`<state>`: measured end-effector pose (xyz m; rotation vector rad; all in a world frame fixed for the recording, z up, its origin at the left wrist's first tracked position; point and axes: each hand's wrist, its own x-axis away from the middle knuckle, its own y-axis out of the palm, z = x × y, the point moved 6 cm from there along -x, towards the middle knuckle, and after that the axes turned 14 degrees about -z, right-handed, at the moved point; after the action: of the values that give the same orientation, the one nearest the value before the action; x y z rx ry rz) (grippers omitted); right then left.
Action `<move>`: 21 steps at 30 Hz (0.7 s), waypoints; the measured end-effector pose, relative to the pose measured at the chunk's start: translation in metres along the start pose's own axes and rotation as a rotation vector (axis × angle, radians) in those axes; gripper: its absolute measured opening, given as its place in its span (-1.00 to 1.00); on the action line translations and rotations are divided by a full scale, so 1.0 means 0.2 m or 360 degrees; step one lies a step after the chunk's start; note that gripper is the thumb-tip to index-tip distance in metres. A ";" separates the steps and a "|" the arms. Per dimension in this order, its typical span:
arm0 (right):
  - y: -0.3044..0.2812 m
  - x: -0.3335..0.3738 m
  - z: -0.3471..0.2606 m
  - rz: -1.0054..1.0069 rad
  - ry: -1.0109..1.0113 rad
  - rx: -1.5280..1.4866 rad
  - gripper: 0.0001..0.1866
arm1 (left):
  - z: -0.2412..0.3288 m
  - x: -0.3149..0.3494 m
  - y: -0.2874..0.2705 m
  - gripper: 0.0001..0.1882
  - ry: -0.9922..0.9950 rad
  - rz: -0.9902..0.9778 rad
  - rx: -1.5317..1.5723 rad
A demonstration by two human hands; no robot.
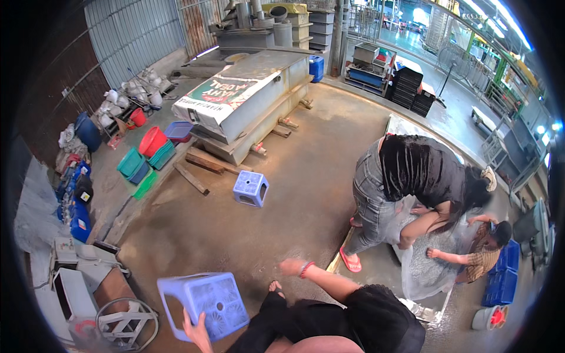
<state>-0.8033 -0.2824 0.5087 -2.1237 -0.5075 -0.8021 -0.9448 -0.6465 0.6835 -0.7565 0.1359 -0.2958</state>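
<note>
My left hand (198, 330) is at the near edge of a blue-violet plastic stool (219, 307), gripping it with thumb and fingers around the rim. The stool has a patterned square seat with a round hole in the middle, and it looks tilted, with one open side facing left. My right hand (291, 267), with a red band at the wrist, is stretched forward over the wet floor. Motion smears its fingers, and nothing can be made out in it. Farther ahead, a second blue-violet stool (251, 188) stands on the floor.
To the right, two people (412, 170) bend over a clear plastic sheet or bag (432, 259). A large metal tank (259, 88) rests on timbers ahead. Coloured baskets (154, 141) line the left, above white scrap parts (76, 282). Blue crates (501, 270) stand far right.
</note>
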 end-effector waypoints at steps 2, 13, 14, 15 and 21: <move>-0.24 0.29 0.25 0.0150 0.0627 0.0202 -0.63 | 0.24 -0.35 0.17 -0.30 0.0000 -0.0364 -0.0810; 0.06 0.70 1.48 0.0784 0.1136 -0.0772 -0.68 | 0.85 -1.89 1.12 -0.32 0.0327 -0.0918 0.0036; 0.22 0.61 1.50 0.0538 0.0953 -0.0842 -0.66 | 0.94 -1.94 1.14 -0.30 0.0130 -0.0918 0.0045; 0.01 0.49 1.35 0.0252 0.0851 -0.1168 -0.66 | 0.96 -2.04 1.10 -0.31 0.0040 -0.0851 0.0229; -1.04 0.26 1.28 0.0613 0.0832 -0.0896 -0.63 | 0.75 -2.49 1.27 -0.31 -0.0305 -0.1044 0.1368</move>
<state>-0.7932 0.0505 0.5322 -2.2621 0.4412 -1.3147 -1.3290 -0.2187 0.6238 0.0560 -0.4157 -0.8334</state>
